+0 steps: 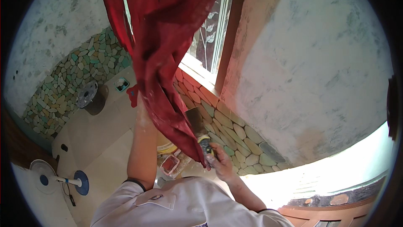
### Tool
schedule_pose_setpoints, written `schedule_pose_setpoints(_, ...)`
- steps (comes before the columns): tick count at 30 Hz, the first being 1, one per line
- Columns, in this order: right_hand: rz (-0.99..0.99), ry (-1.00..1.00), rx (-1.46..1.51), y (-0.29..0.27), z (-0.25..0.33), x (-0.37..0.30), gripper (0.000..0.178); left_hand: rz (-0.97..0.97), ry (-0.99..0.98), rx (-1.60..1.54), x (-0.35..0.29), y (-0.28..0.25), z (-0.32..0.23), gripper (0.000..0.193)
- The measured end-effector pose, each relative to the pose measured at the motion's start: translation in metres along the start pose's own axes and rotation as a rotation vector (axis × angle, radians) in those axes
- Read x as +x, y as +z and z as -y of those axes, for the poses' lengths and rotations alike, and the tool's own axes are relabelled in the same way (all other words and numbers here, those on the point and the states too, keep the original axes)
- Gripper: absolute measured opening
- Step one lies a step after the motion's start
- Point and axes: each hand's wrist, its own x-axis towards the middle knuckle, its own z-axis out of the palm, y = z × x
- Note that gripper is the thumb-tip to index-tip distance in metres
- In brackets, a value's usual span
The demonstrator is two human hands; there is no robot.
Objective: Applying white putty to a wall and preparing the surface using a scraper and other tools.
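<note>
A dark red curtain (163,38) hangs in front of me in long folds, with pale dusty smudges on it. My left forearm (143,143) reaches up to the curtain, and the cloth hides the left hand and its fingers. A small bit of red cloth (133,96) sticks out beside the left wrist. In my right hand (221,163) is a putty knife (194,120) with a wide dark blade and a black and yellow handle, its blade tilted up beside the curtain. The curtain's lower tip ends right by the right hand's fingers.
A window (210,34) stands behind the curtain. Pebble-like stone cladding (235,132) runs low along the smeared plaster wall (310,67). On the tiled floor are a spool-shaped stool (90,97), a teal container (121,84), a red-and-white tray (169,165) and a white fan (79,182).
</note>
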Motion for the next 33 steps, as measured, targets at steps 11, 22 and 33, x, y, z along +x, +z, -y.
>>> schedule_pose_setpoints(11,0.820,0.283,1.256,0.030,0.046,0.047,0.038,0.320,-0.331,0.009,-0.038,-0.049,0.087,0.046)
schedule_pose_setpoints(22,0.635,0.308,1.210,0.024,0.029,0.036,0.039,-0.314,-0.183,0.360,-0.047,0.044,0.069,0.005)
schedule_pose_setpoints(33,0.561,0.332,1.123,0.006,0.019,0.009,0.041,-0.796,0.031,0.175,-0.019,0.035,0.071,0.029)
